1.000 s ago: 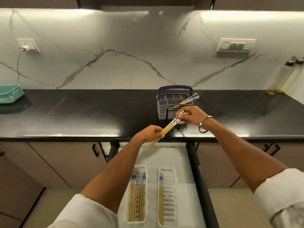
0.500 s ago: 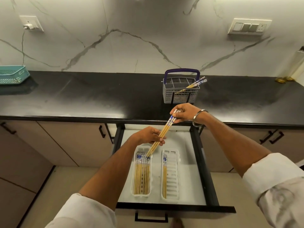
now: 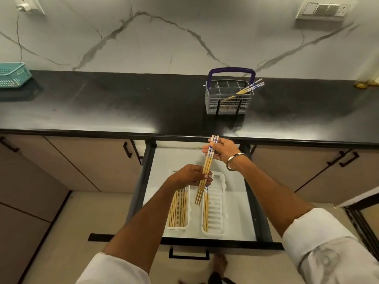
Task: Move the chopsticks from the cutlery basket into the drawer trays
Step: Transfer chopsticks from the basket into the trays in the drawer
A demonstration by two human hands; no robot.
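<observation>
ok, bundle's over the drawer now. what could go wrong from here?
1. The held chopsticks are pinched by the right hand at the painted ends and only steadied by the left hand; their fanned tips could slip and land between the trays.
2. The left tray looks nearly full, so they should go in the right tray.

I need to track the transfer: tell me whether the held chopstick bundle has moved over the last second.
Yes. The held chopsticks came off the countertop edge, away from the cutlery basket, toward the person and down over the right-hand tray.
</observation>
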